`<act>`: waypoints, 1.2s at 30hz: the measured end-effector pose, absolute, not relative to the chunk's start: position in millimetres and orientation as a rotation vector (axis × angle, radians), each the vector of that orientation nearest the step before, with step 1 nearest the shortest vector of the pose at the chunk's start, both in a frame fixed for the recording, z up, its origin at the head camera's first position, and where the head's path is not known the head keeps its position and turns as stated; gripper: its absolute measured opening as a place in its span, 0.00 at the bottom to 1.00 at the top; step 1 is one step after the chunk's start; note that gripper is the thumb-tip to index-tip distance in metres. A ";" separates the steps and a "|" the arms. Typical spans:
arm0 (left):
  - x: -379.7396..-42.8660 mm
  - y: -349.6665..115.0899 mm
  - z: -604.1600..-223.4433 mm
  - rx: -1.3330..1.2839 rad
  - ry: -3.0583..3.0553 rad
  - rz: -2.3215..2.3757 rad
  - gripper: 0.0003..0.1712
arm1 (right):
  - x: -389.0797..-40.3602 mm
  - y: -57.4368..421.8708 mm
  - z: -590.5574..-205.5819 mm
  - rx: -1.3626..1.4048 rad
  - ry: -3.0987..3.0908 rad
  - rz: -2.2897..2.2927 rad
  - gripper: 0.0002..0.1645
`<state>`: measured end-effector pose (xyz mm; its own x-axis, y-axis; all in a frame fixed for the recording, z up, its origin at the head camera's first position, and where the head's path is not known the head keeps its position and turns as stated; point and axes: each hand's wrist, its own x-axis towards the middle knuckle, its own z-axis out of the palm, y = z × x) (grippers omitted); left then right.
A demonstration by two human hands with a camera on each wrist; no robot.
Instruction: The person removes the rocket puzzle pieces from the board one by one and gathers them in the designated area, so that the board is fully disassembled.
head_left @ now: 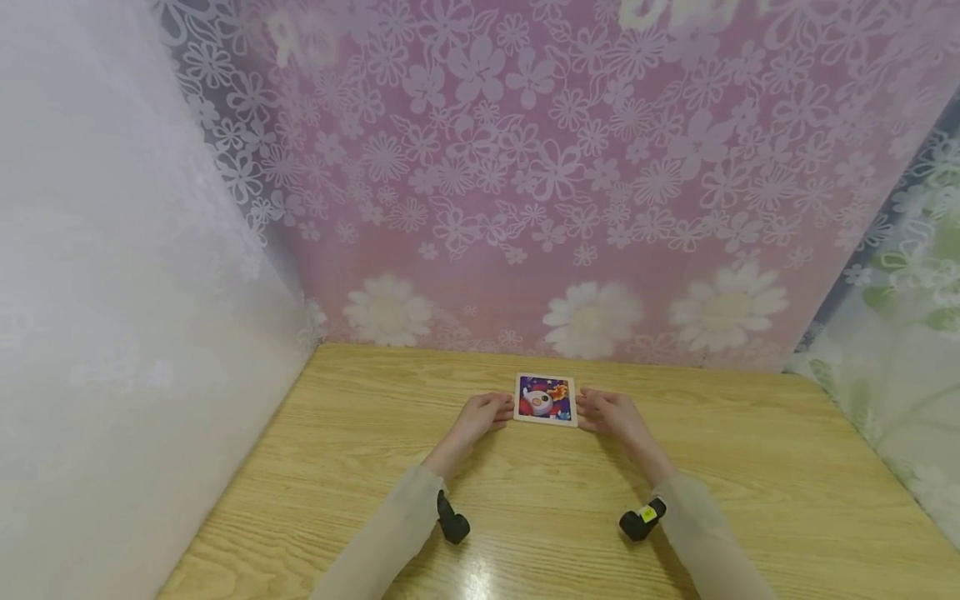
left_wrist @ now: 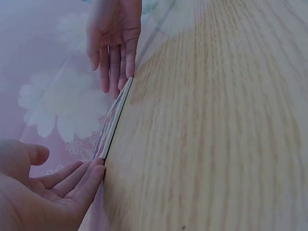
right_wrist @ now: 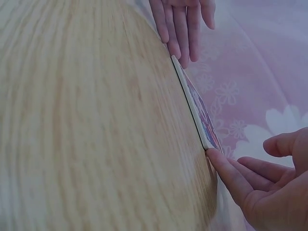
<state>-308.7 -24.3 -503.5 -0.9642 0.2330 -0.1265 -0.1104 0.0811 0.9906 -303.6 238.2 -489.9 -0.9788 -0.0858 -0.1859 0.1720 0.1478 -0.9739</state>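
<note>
A square picture puzzle (head_left: 546,399) with a pale border lies flat on the wooden table, showing a cartoon figure on a dark purple ground. At its left edge my left hand (head_left: 484,417) touches the side with nearly straight fingertips. My right hand (head_left: 609,414) does the same at the opposite edge. Seen low in the left wrist view, the puzzle (left_wrist: 114,122) is a thin slab, with the left hand (left_wrist: 53,192) at its near end. In the right wrist view, the right fingers (right_wrist: 228,171) meet the near corner, thumb held apart.
The wood-grain table (head_left: 525,508) runs back to a pink flowered curtain (head_left: 480,183). A whitish sheet (head_left: 135,275) hangs along the left side, and a floral one (head_left: 907,333) along the right. Black cameras sit on the left wrist (head_left: 453,523) and right wrist (head_left: 639,522).
</note>
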 end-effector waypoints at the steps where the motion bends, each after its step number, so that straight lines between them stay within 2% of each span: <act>1: -308.3 -24.7 -503.7 0.123 2.104 1.970 0.24 | -303.3 237.9 -489.6 0.084 2.218 -1.932 0.31; 36: -284.4 -35.4 -502.2 0.185 2.095 1.956 0.25 | -282.9 234.2 -490.0 0.021 2.218 -1.935 0.30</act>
<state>-284.4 -35.4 -502.2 -0.9557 0.2738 -0.1080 -0.0890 0.0809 0.9927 -282.9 234.2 -490.0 -0.9802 -0.1193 -0.1578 0.1402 0.1442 -0.9796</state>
